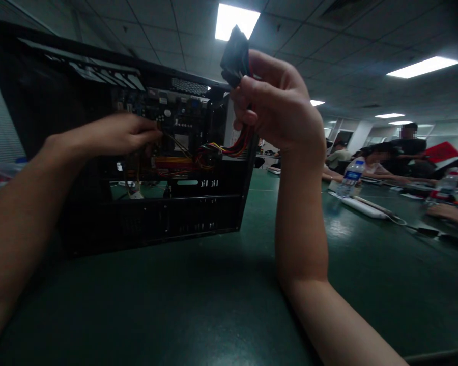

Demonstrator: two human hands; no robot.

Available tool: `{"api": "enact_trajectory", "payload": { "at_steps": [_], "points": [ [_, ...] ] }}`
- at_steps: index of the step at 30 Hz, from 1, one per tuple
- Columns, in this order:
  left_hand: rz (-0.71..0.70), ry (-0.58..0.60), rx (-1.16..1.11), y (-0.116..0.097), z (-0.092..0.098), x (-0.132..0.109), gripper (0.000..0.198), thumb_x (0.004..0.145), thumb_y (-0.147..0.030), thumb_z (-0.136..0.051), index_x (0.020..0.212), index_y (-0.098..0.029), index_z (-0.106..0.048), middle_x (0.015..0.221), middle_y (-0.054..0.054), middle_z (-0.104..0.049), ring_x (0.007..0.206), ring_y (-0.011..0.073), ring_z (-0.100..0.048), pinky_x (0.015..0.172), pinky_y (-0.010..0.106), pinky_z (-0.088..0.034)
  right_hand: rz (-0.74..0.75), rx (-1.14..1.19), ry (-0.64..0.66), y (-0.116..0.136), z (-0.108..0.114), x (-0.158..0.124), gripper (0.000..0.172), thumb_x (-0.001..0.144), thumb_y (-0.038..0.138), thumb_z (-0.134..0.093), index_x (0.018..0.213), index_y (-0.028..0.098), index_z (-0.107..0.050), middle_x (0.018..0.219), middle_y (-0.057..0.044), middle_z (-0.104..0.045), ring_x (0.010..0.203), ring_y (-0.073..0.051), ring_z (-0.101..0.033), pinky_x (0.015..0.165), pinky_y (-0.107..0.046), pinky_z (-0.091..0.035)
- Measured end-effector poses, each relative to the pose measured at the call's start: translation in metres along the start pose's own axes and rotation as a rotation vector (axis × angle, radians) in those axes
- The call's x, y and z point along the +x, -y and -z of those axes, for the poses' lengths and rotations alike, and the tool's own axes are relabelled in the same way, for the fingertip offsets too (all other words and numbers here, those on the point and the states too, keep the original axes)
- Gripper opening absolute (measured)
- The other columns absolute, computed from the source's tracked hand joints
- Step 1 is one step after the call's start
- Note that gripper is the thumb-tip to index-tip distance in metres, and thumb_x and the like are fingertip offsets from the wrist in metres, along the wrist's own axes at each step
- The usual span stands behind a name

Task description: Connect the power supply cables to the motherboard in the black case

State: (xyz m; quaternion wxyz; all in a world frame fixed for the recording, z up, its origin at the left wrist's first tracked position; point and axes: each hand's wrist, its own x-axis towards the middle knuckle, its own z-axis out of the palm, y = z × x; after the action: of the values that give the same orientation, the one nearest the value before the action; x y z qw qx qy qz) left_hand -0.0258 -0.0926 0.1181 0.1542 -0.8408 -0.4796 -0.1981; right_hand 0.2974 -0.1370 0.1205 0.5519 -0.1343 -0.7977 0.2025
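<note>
A black computer case (198, 213) stands with its side open, its circuit board (183, 114) showing inside. My right hand (282, 96) is raised beside the case's upper right corner, fingers closed around black cable connectors (235, 56). From them a bundle of red, black and yellow wires (244, 142) curves down and back into the case. Inside the opening, my left hand (133, 133) pinches thin yellowish wires (177, 142) in front of the board. Its fingertips are partly hidden and slightly blurred. More loose wires (137, 178) hang below that hand.
The case rests on a green table (221, 290). To the right are a water bottle (351, 178), a white power strip (364, 207) with a cord, and a second bottle (448, 185). Several people (408, 145) sit or stand along the far side. A plastic bag (3, 175) lies at far left.
</note>
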Motion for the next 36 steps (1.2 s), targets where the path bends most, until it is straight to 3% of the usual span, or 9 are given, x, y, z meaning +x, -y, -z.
{"api": "enact_trajectory", "payload": {
  "at_steps": [4, 7, 11, 16, 19, 24, 30, 34, 36],
  "points": [
    [0.112, -0.04, -0.149, -0.026, 0.015, -0.011, 0.045, 0.098, -0.053, -0.052, 0.104, -0.013, -0.072, 0.071, 0.001, -0.067, 0.065, 0.0142, -0.056, 0.061, 0.026, -0.043, 0.037, 0.045, 0.031, -0.002, 0.001, -0.001, 0.023, 0.071, 0.045, -0.071, 0.091, 0.035, -0.071, 0.067, 0.003, -0.055, 0.057, -0.015, -0.052, 0.058, -0.035, -0.046],
    [0.037, -0.108, -0.052, -0.036, 0.024, -0.018, 0.045, 0.092, -0.054, -0.058, 0.101, -0.013, -0.074, 0.076, 0.003, -0.07, 0.068, 0.0132, -0.055, 0.063, 0.026, -0.041, 0.03, 0.04, 0.024, -0.002, 0.002, 0.0, 0.02, 0.071, 0.043, -0.07, 0.09, 0.035, -0.07, 0.064, 0.001, -0.055, 0.059, -0.018, -0.056, 0.058, -0.037, -0.046],
    [-0.029, -0.109, 0.051, -0.035, 0.033, -0.026, 0.044, 0.088, -0.052, -0.058, 0.107, -0.016, -0.076, 0.086, 0.004, -0.074, 0.076, 0.015, -0.059, 0.069, 0.028, -0.043, 0.026, 0.052, 0.041, -0.002, 0.003, 0.001, 0.018, 0.071, 0.042, -0.073, 0.087, 0.034, -0.069, 0.066, 0.001, -0.055, 0.055, -0.016, -0.051, 0.056, -0.036, -0.047],
    [0.043, -0.298, 0.13, -0.028, 0.037, -0.029, 0.051, 0.089, -0.062, -0.056, 0.109, -0.02, -0.076, 0.088, 0.002, -0.075, 0.077, 0.0156, -0.057, 0.075, 0.03, -0.045, -0.011, 0.02, 0.012, 0.001, 0.002, -0.001, 0.025, 0.069, 0.046, -0.075, 0.09, 0.034, -0.069, 0.065, -0.001, -0.057, 0.062, -0.019, -0.057, 0.056, -0.037, -0.046],
    [0.052, -0.317, 0.174, -0.022, 0.038, -0.028, 0.054, 0.091, -0.062, -0.053, 0.117, -0.02, -0.076, 0.102, 0.003, -0.078, 0.084, 0.017, -0.058, 0.086, 0.031, -0.047, -0.004, 0.031, 0.021, 0.0, 0.001, -0.002, 0.028, 0.068, 0.047, -0.075, 0.092, 0.034, -0.07, 0.066, -0.001, -0.058, 0.064, -0.02, -0.059, 0.057, -0.038, -0.044],
    [0.137, -0.144, 0.236, -0.011, 0.036, -0.023, 0.053, 0.094, -0.049, -0.053, 0.123, -0.01, -0.074, 0.109, 0.01, -0.078, 0.089, 0.0198, -0.063, 0.082, 0.031, -0.047, 0.011, 0.014, 0.047, -0.011, -0.003, 0.004, 0.03, 0.068, 0.049, -0.079, 0.092, 0.033, -0.071, 0.065, -0.001, -0.059, 0.069, -0.022, -0.062, 0.056, -0.039, -0.039],
    [0.2, 0.188, 0.227, 0.001, 0.027, -0.025, 0.044, 0.098, -0.039, -0.055, 0.13, -0.013, -0.07, 0.124, 0.008, -0.077, 0.098, 0.0169, -0.066, 0.088, 0.026, -0.05, -0.031, -0.103, 0.102, -0.023, -0.008, 0.012, 0.029, 0.075, 0.043, -0.084, 0.087, 0.027, -0.063, 0.067, 0.002, -0.057, 0.055, -0.014, -0.048, 0.051, -0.033, -0.035],
    [0.185, 0.566, 0.067, 0.015, 0.018, -0.025, 0.055, 0.094, -0.055, -0.06, 0.133, -0.018, -0.072, 0.13, 0.009, -0.076, 0.111, 0.0237, -0.07, 0.097, 0.03, -0.052, -0.142, -0.282, 0.378, -0.025, -0.012, 0.014, 0.027, 0.084, 0.04, -0.08, 0.096, 0.021, -0.065, 0.07, 0.002, -0.06, 0.059, -0.013, -0.051, 0.053, -0.029, -0.039],
    [0.16, 0.671, 0.018, 0.019, 0.015, -0.022, 0.065, 0.088, -0.063, -0.064, 0.135, -0.019, -0.073, 0.132, 0.011, -0.075, 0.116, 0.0284, -0.07, 0.099, 0.031, -0.052, -0.207, -0.394, 0.573, -0.027, -0.018, 0.015, 0.034, 0.085, 0.04, -0.08, 0.106, 0.017, -0.068, 0.077, -0.001, -0.066, 0.066, -0.015, -0.057, 0.057, -0.028, -0.043]
  ]
}}
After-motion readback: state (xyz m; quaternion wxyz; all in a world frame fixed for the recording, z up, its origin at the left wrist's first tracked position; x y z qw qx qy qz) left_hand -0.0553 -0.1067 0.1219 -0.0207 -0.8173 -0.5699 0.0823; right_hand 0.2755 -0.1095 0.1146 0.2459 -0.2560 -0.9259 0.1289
